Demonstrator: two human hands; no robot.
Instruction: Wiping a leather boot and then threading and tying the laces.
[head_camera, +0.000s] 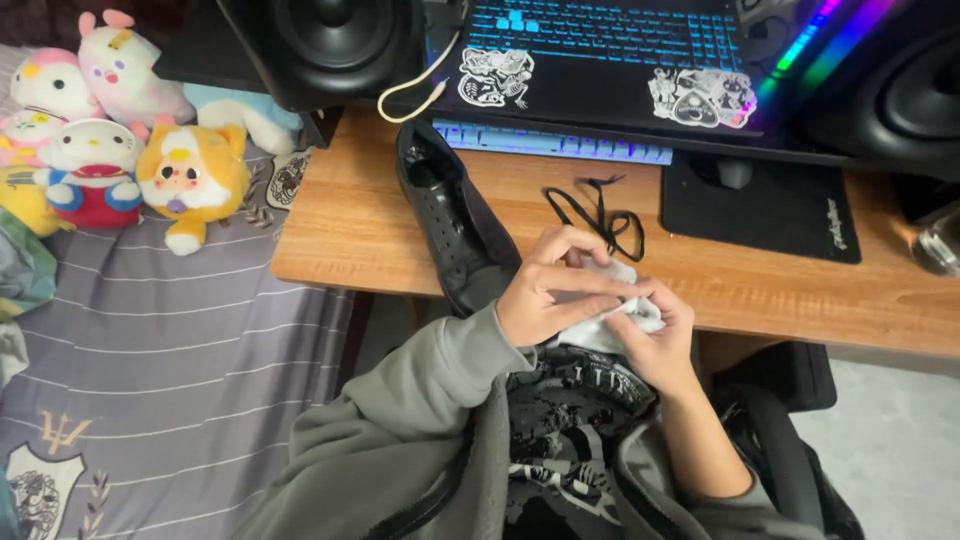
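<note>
At frame centre, the left hand (548, 290) and right hand (655, 335) pinch together on a white cloth (610, 322), apparently bunching it; a firm, smooth fold suits wiping the black shoe (450, 215) left of them.

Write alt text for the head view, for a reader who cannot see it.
Both hands, left hand and right hand, hold a white cloth at the edge of a wooden desk. A black shoe and a loose black lace lie on the desk below a laptop; plush toys sit on the bed at left.
</note>
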